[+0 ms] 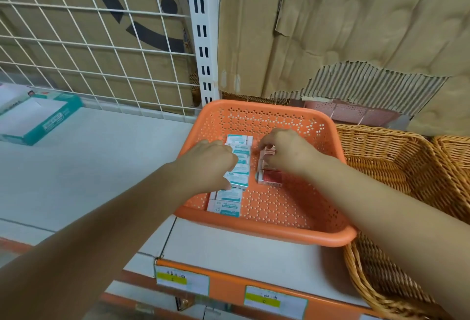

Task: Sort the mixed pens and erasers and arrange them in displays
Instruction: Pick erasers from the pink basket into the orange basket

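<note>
One orange basket: left hand fingers curl over seven teal erasers (some half-hidden), right hand fingers pinch one of two red erasers.

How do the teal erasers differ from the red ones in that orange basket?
The teal erasers form a long row under the left hand; the red erasers are only a few, pinched by the right hand. Teal sits left of red. Both lie in the orange basket.
</note>
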